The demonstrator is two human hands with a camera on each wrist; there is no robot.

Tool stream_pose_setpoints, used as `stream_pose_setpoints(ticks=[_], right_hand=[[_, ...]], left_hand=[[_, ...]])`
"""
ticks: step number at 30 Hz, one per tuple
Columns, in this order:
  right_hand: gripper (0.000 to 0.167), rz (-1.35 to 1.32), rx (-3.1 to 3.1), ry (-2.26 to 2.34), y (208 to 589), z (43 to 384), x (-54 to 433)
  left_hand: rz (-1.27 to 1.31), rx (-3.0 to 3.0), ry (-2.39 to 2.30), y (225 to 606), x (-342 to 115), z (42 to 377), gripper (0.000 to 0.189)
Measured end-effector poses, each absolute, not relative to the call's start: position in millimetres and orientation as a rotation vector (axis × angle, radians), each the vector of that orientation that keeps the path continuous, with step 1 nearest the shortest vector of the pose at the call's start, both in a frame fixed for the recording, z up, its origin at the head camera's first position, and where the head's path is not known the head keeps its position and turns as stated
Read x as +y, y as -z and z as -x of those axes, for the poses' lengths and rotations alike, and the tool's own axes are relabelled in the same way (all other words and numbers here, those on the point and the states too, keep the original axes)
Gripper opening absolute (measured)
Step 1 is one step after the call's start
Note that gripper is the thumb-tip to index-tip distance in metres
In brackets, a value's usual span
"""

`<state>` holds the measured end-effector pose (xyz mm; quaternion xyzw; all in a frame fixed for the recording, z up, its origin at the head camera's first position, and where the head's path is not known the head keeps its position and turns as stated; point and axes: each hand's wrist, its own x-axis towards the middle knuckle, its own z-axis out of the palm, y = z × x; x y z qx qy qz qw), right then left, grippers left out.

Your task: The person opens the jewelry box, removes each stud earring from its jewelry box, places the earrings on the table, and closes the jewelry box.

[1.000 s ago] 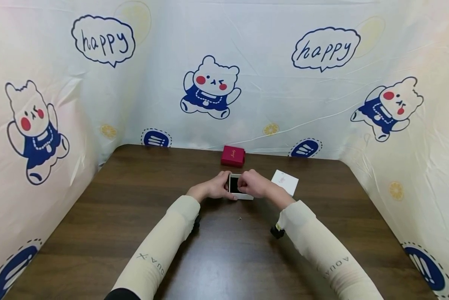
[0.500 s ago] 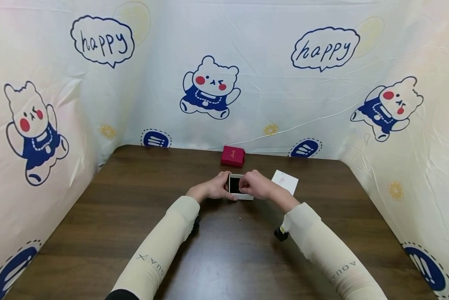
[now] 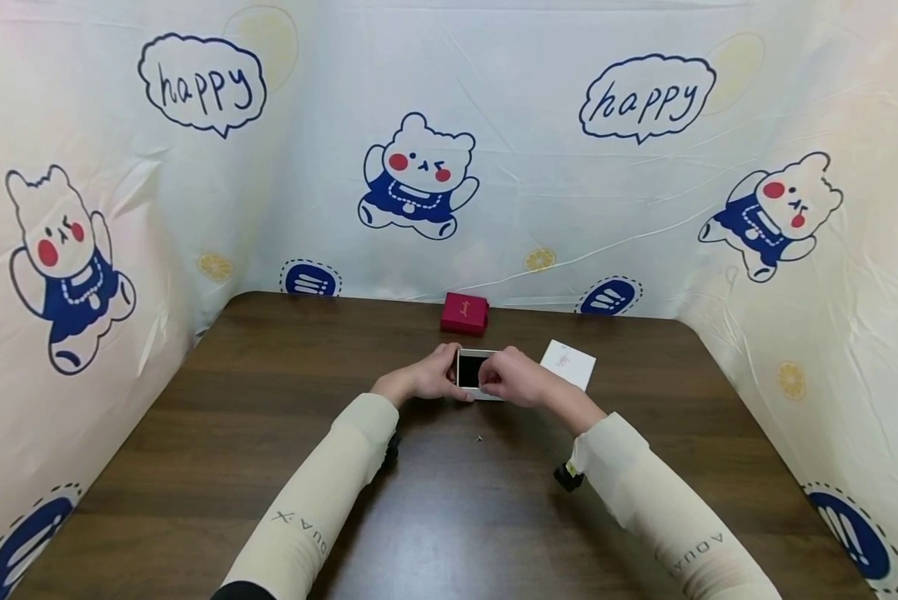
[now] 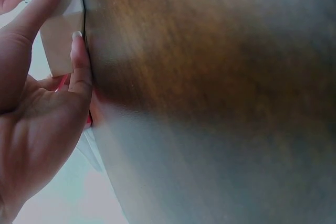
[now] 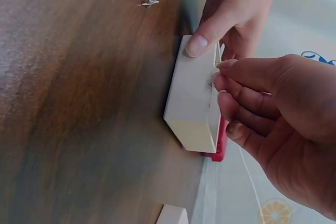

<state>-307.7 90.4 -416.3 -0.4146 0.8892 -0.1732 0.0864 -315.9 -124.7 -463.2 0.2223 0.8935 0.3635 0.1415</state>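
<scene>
My left hand (image 3: 429, 372) grips the left end of a small white box (image 5: 194, 85), its thumb on the near wall. The box has no lid on, and its black inside shows in the head view. Over the box's right part, my right hand (image 3: 519, 377) pinches a tiny shiny earring (image 5: 214, 77) between thumb and fingers at the rim; the fingers hide most of it. A silvery stud earring (image 5: 150, 1) lies on the table in front of the box.
Behind the box stands a dark red box (image 3: 464, 314) with gold lettering. A white lid (image 3: 569, 364) with faint print lies to the right, beside my right wrist. The brown wooden table (image 3: 306, 350) meets a printed cloth (image 3: 509, 250) at its back edge.
My right hand has shifted slightly to the right and its forearm has swung outward to the right. My left hand and the white box stay in place.
</scene>
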Motion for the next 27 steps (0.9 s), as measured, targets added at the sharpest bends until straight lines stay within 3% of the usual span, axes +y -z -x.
stream_pose_setpoints(ticks=[27], right_hand=[[0.004,1.302,2.583,0.472,423.7,289.3,97.4]], left_hand=[[-0.619,2.586,-1.042,461.5,-122.6,313.6,0.074]])
